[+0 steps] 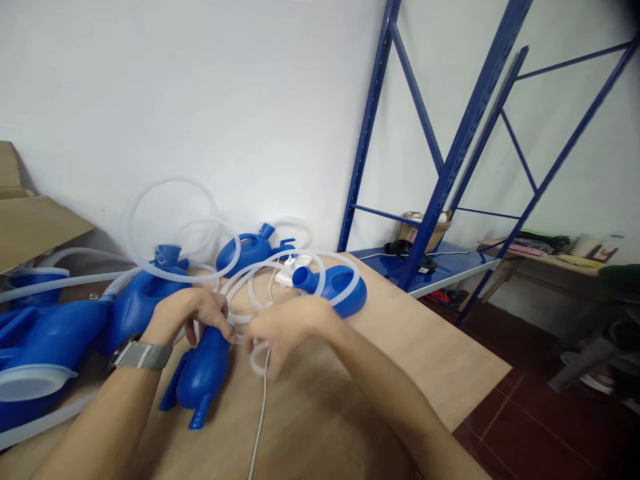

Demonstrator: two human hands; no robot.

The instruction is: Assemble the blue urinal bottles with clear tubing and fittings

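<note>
My left hand (206,311), with a metal-band watch (143,353) on its wrist, is closed round the top end of a blue plastic urinal bottle (204,373). This bottle lies on the wooden table, its handle and a short tab towards me. Just right of it, my right hand (287,327) is closed on a translucent hose (260,360); the hand is slightly blurred and its fingertips are partly hidden. A stretch of hose shows between both hands. A thin white cable (261,413) runs below my right hand.
Several more blue bottles with coiled hoses lie on the table (400,340), including one bottle (353,297) beyond my right hand. A white power strip (290,270) sits behind the hands. At left is a cardboard box (40,223); at right, a blue metal shelf (443,267).
</note>
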